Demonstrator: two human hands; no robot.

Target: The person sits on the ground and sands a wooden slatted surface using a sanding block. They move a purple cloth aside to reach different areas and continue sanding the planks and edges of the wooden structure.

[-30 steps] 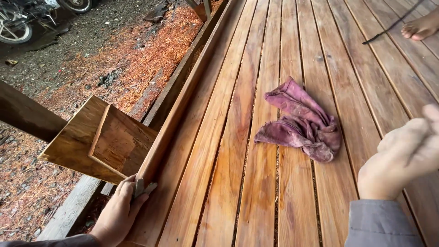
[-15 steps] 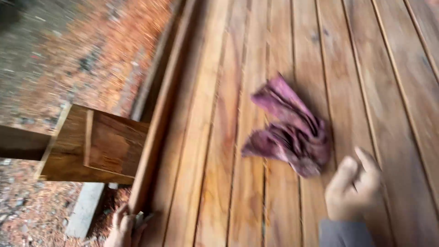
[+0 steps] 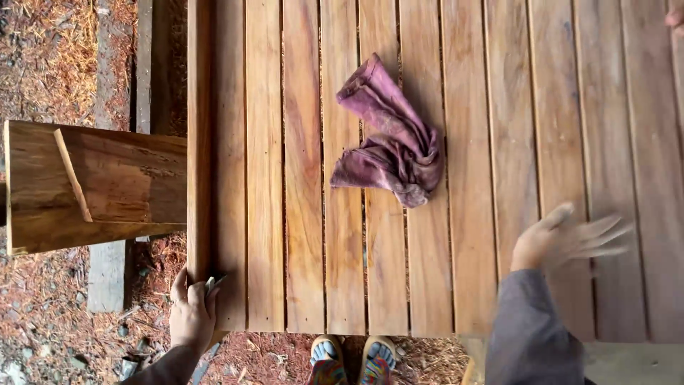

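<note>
Outdoors, a slatted wooden platform [image 3: 299, 178] stands over red wood shavings [image 3: 43, 43]; left hand [image 3: 191, 314] grips its corner edge, right hand [image 3: 563, 239] hovers spread, blurred, near a purple rag [image 3: 392, 142].

Bench [image 3: 299, 235]: slatted top of reddish-brown wooden boards running near to far, narrow gaps between them, wood glossy with uneven darker streaks. A raised edge rail [image 3: 199, 142] runs along the left side. A wooden block [image 3: 92, 185] sticks out to the left from that rail.

Lying directly on the slats: one crumpled purple rag [image 3: 392, 139], centre-far, across three boards.

Below the near edge: ground [image 3: 43, 314] littered with reddish wood shavings and gravel.
</note>
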